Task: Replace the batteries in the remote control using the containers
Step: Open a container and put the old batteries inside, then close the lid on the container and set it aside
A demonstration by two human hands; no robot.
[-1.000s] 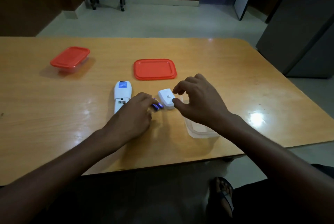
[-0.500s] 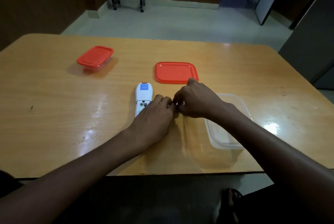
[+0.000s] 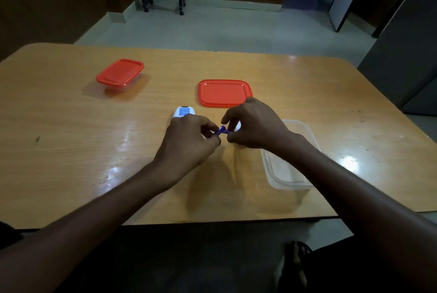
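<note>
A white remote control [image 3: 184,112] lies face down at the table's middle, mostly hidden behind my left hand [image 3: 189,141]. Blue batteries [image 3: 220,131] are held between the fingertips of both hands, just above the table. My left hand pinches their left end. My right hand [image 3: 254,125] pinches their right end, and a bit of the white battery cover [image 3: 238,125] shows behind its fingers. An open clear container [image 3: 305,134] stands to the right, under my right forearm. Its red lid [image 3: 224,92] lies flat beyond my hands.
A second clear container with a red lid [image 3: 120,72] on it stands at the back left of the wooden table [image 3: 71,139]. The table's front edge runs under my forearms. A foot in a sandal [image 3: 295,262] shows on the floor below.
The batteries lay on the table beside the battery cover a second ago; both hands closed in on them and now hold them lifted between the fingertips. The view shifted left.
</note>
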